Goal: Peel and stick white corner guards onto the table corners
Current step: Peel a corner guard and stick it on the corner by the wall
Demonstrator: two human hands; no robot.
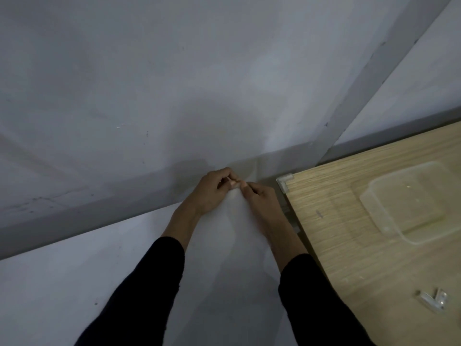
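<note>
A wooden table [374, 221] fills the right side of the view. One white corner guard [284, 182] sits stuck on its far left corner. My left hand [212, 193] and my right hand [259, 198] meet just left of that corner, off the table, over the floor. Both pinch a small pale piece [234, 184] between the fingertips; it is too small and blurred to tell its shape. Another clear-white corner guard [432, 299] lies loose on the table near the front right.
A clear plastic container [409, 203] rests on the table right of the guarded corner. Grey wall and floor surround the table's left edge, with a baseboard line running behind my hands.
</note>
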